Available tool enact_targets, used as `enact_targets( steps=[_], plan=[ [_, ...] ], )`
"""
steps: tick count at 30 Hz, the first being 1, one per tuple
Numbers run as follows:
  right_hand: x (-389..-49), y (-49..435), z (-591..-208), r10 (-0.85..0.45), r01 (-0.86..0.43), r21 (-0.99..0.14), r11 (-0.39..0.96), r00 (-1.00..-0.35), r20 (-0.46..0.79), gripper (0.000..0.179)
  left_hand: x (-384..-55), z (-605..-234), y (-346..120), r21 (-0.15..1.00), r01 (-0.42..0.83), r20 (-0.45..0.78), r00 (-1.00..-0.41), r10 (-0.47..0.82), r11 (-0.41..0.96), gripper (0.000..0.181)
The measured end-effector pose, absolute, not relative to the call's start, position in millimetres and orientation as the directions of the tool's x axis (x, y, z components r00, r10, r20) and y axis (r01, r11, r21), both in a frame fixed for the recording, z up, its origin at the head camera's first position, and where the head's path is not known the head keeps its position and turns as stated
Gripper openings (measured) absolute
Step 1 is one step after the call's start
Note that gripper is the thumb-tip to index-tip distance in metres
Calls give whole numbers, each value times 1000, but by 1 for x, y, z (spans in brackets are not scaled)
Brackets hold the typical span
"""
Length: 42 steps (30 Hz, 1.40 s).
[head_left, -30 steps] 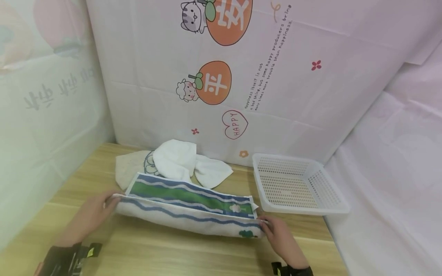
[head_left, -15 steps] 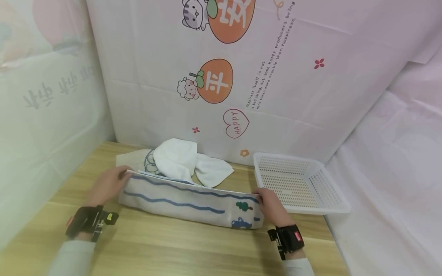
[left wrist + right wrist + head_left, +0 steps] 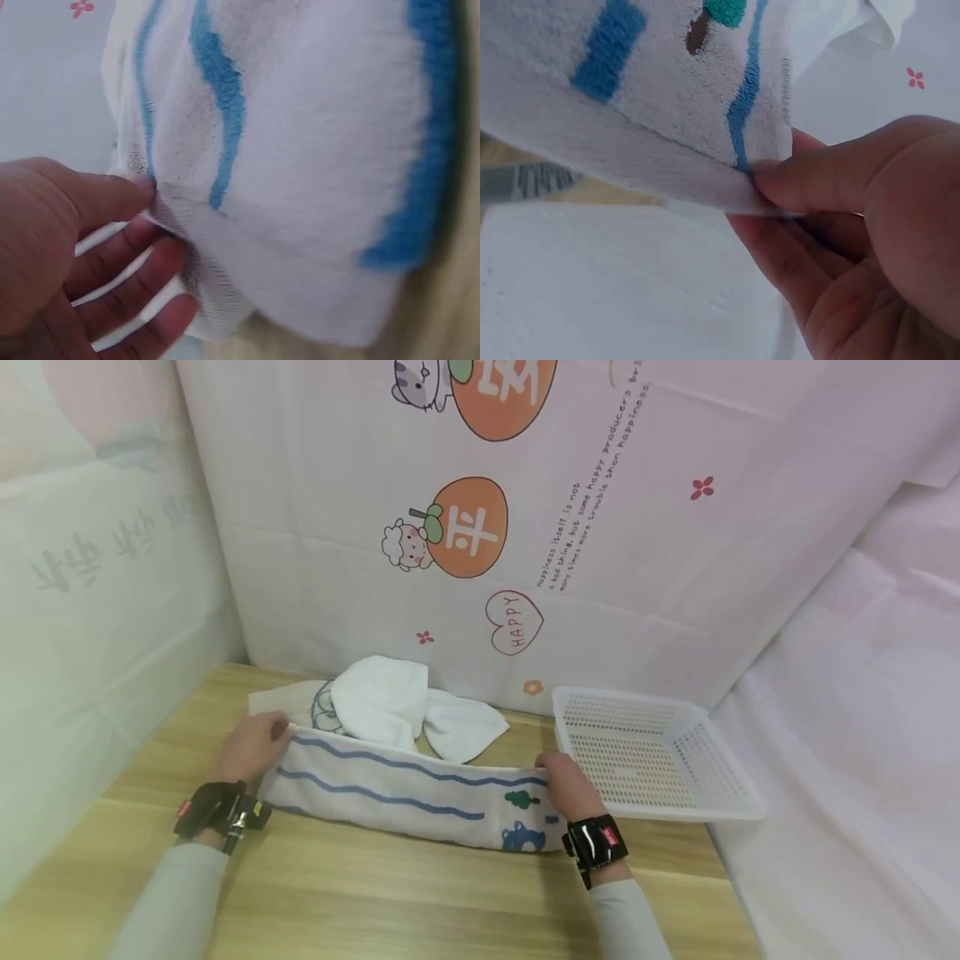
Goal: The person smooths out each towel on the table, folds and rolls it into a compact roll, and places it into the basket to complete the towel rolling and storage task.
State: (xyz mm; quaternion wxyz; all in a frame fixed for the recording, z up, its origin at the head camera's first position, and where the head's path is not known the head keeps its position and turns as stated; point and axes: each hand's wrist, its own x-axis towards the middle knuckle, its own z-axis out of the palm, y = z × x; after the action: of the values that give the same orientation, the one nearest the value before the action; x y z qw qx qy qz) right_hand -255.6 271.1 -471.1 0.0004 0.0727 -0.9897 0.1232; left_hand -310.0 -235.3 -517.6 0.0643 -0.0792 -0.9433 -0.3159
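A white towel (image 3: pixel 390 789) with wavy blue stripes, a green tree and a blue bear stretches between both hands, folded into a long strip. My left hand (image 3: pixel 251 747) pinches its far left corner; the left wrist view shows thumb and forefinger on the edge of the towel (image 3: pixel 300 150), the other fingers loose behind it. At the far right corner my right hand (image 3: pixel 570 787) pinches the cloth between thumb and fingers, seen close in the right wrist view at the towel's edge (image 3: pixel 682 127). The towel's underside is hidden.
Behind the towel lie a crumpled white cloth (image 3: pixel 382 697) and a beige cloth (image 3: pixel 288 700) with a blue drawing. A white perforated plastic basket (image 3: pixel 630 768) stands at the right on the wooden table (image 3: pixel 390 902). Printed sheets (image 3: pixel 337 568) hang at the back and sides.
Both hands have carried the towel's near edge away from the body, over the blue and green side, which is now covered. In the last half second the hands shifted only slightly.
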Motion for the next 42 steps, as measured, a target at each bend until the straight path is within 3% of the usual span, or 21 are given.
enact_targets(
  steps=[6, 12, 15, 21, 28, 38, 42],
  plan=[
    [-243, 258, -487, -208, -230, -173, 958, -968, 138, 40, -302, -519, -233, 581, 90, 64, -996, 65, 809, 39],
    [-215, 243, -519, -306, -341, -233, 911, -936, 175, 28, -274, -508, -233, 549, 63, 25, -998, 59, 833, 38],
    [-211, 240, -535, -326, -367, -243, 898, -926, 193, 32, -259, -508, -233, 554, 34, 4, -999, 39, 832, 36],
    [-207, 240, -539, -261, -282, -326, 902, -959, 107, 48, -233, -511, -230, 605, -10, -19, -1000, 3, 796, 29],
    [-208, 237, -545, -170, -170, -335, 927, -985, 30, 52, -228, -512, -217, 594, -5, -44, -999, 27, 804, 42],
    [-206, 235, -551, -185, -195, -306, 932, -981, 60, 50, -229, -515, -215, 681, -71, -105, -994, 2, 728, 28],
    [-204, 233, -548, -208, -221, -319, 922, -975, 77, 48, -231, -511, -217, 732, -74, -69, -997, -34, 677, 33]
  ],
)
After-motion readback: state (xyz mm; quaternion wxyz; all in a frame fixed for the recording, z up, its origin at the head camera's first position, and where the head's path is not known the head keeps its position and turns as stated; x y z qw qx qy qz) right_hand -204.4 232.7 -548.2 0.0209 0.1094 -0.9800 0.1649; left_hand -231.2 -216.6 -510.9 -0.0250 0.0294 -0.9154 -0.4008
